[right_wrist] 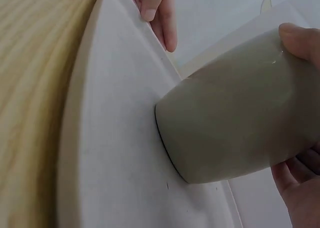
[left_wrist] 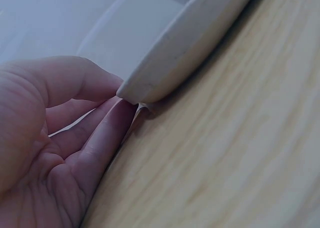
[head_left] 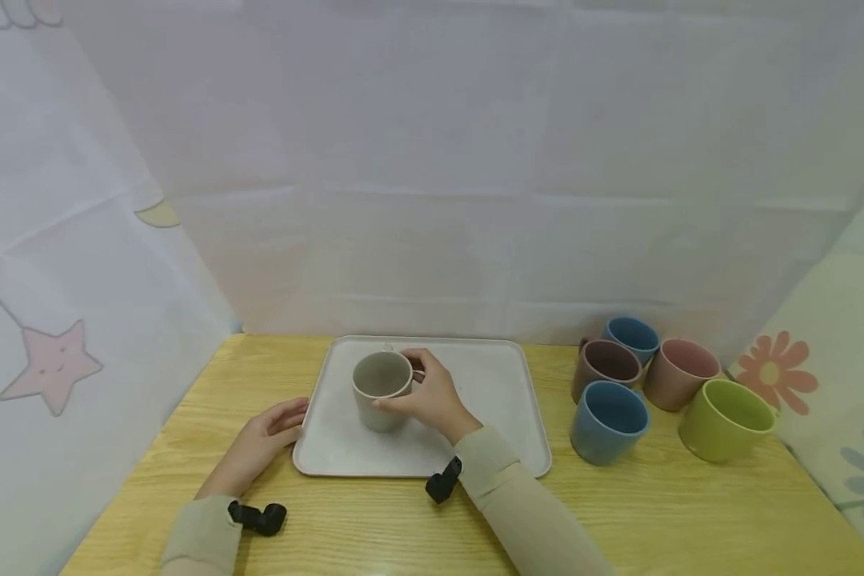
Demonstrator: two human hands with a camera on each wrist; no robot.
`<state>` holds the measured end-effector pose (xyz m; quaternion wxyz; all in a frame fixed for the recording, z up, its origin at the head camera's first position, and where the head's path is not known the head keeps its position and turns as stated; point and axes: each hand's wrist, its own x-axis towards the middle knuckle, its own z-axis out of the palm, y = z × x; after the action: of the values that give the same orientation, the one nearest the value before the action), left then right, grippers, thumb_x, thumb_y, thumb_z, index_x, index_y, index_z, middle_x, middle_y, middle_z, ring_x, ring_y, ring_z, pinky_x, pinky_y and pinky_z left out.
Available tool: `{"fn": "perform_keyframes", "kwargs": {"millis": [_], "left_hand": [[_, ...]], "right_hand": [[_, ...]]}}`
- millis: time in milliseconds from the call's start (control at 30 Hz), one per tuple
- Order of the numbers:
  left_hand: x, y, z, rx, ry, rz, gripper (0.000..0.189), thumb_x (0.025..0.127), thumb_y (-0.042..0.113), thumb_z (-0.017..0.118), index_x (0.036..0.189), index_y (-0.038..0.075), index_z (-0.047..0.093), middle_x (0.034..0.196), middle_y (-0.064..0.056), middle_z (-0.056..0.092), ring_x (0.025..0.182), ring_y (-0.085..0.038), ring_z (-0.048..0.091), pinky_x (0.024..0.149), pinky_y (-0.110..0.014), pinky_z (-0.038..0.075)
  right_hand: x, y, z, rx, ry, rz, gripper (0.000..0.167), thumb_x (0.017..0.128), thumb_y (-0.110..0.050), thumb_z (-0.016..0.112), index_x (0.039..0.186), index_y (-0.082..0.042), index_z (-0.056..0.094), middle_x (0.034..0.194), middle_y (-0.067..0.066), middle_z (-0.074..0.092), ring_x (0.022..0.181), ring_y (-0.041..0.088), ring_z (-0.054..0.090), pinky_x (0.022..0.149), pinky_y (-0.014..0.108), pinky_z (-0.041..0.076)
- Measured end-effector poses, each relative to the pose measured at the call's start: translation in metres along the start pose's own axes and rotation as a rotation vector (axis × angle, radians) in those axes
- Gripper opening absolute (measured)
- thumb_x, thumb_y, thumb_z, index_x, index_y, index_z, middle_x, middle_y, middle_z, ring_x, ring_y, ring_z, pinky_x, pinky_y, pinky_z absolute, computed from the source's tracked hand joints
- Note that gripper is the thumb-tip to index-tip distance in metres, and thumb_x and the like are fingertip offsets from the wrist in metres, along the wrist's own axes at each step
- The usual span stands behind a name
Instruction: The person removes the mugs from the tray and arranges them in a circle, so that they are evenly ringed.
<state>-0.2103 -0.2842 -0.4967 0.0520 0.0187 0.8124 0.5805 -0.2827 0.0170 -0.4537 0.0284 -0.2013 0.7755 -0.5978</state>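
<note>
A grey mug stands upright on the left half of a white rectangular tray. My right hand holds the mug from its right side, thumb near the rim and fingers around the far side. In the right wrist view, the mug's base meets the tray surface, with a thin dark line beneath it. At the tray's left edge, my left hand pinches the rim between thumb and fingers, as the left wrist view shows up close. The mug's handle is mostly hidden by the right hand.
To the right of the tray stand several mugs: a near blue one, a brown one, a far blue one, a pink one and a green one. White cloth hangs behind the wooden table.
</note>
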Motion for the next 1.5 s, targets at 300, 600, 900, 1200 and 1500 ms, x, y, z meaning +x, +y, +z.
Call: {"fn": "perform_keyframes", "kwargs": {"millis": [300, 600, 900, 1200, 1500], "left_hand": [[0.0, -0.003, -0.001, -0.013, -0.011, -0.002, 0.058, 0.104, 0.017, 0.06, 0.155, 0.003, 0.038, 0.151, -0.023, 0.047, 0.14, -0.037, 0.043, 0.094, -0.011, 0.044], [0.001, -0.001, -0.002, -0.008, -0.007, 0.008, 0.057, 0.104, 0.015, 0.06, 0.155, 0.001, 0.038, 0.15, -0.024, 0.048, 0.14, -0.038, 0.042, 0.094, -0.011, 0.045], [0.002, -0.002, -0.001, -0.012, -0.01, 0.013, 0.057, 0.104, 0.016, 0.06, 0.155, 0.001, 0.038, 0.151, -0.024, 0.047, 0.14, -0.038, 0.042, 0.094, -0.012, 0.045], [0.001, -0.001, -0.001, -0.002, -0.008, 0.003, 0.057, 0.104, 0.014, 0.059, 0.155, 0.001, 0.037, 0.151, -0.024, 0.047, 0.14, -0.038, 0.042, 0.094, -0.01, 0.044], [0.001, 0.0, -0.001, 0.001, -0.003, 0.012, 0.056, 0.104, 0.014, 0.06, 0.155, 0.001, 0.038, 0.15, -0.024, 0.048, 0.14, -0.038, 0.042, 0.093, -0.011, 0.045]], "right_hand": [[-0.025, -0.003, -0.021, -0.028, 0.027, 0.001, 0.085, 0.072, -0.026, 0.095, 0.141, -0.008, 0.05, 0.134, 0.008, 0.056, 0.126, 0.029, 0.056, 0.106, 0.039, 0.048], [-0.048, -0.01, -0.049, -0.042, 0.082, -0.052, 0.081, 0.07, -0.02, 0.095, 0.139, -0.008, 0.054, 0.131, 0.005, 0.059, 0.123, 0.023, 0.055, 0.109, 0.043, 0.044], [-0.078, -0.02, -0.088, -0.045, 0.131, -0.16, 0.078, 0.069, -0.008, 0.095, 0.137, -0.007, 0.056, 0.132, 0.009, 0.06, 0.119, 0.027, 0.056, 0.104, 0.046, 0.047], [-0.107, -0.032, -0.133, -0.047, 0.197, -0.181, 0.077, 0.07, 0.002, 0.091, 0.138, -0.003, 0.054, 0.132, 0.013, 0.059, 0.117, 0.02, 0.058, 0.103, 0.016, 0.043], [-0.136, -0.053, -0.174, 0.116, 0.267, -0.391, 0.073, 0.068, 0.025, 0.073, 0.136, 0.017, 0.048, 0.128, 0.013, 0.059, 0.113, 0.017, 0.06, 0.096, 0.021, 0.05]]}}
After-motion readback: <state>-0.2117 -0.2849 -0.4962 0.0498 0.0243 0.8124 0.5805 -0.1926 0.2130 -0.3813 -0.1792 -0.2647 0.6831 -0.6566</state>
